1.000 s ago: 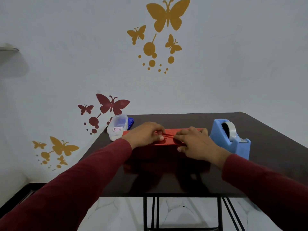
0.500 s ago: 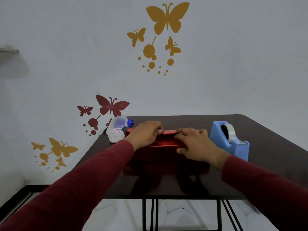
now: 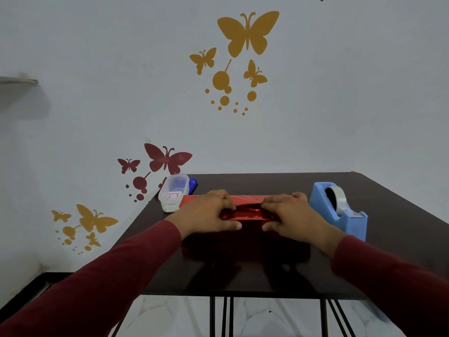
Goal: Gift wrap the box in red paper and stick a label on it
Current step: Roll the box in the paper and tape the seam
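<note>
On table (image 3: 291, 276) | 2 hands moved apart | red paper (image 3: 247, 211) gap wider

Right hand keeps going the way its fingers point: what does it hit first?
Likely the left hand: the right hand points leftward across the red paper, fingertips facing, a short gap between. Depth unclear.
</note>
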A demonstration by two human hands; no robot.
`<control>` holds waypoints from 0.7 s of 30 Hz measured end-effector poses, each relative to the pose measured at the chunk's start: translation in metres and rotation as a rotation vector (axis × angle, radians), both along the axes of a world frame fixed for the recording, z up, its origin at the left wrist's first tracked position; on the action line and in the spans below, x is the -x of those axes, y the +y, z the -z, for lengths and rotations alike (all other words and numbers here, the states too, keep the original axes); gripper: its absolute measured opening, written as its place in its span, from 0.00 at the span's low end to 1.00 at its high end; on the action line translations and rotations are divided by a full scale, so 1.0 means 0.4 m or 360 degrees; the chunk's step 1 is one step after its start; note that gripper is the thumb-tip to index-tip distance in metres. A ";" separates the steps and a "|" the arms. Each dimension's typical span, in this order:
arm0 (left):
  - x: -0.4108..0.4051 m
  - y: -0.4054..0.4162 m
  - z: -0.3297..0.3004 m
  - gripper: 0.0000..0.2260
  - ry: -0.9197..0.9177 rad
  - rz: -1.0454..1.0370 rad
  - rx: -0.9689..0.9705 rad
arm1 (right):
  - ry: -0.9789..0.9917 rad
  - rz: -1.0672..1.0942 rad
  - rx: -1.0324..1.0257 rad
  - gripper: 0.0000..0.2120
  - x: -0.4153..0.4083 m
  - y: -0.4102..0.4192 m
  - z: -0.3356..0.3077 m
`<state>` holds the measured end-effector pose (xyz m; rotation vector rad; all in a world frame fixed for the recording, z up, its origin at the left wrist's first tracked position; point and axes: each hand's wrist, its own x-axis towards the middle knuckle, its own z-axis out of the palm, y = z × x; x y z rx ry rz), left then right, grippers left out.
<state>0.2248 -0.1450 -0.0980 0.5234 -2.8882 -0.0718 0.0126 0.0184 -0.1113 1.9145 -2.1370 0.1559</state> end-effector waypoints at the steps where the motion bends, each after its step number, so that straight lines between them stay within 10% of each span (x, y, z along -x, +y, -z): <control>1: -0.004 0.000 -0.002 0.27 -0.0046 -0.0007 0.0033 | -0.0007 -0.0008 0.0001 0.32 0.003 0.001 0.000; 12: -0.013 0.010 0.010 0.11 0.0140 -0.0080 0.0011 | -0.0227 0.0006 0.0086 0.38 0.044 0.013 0.024; 21: 0.010 0.018 0.005 0.23 -0.0088 -0.0062 0.0049 | -0.0152 -0.0002 0.0167 0.19 0.042 0.011 0.041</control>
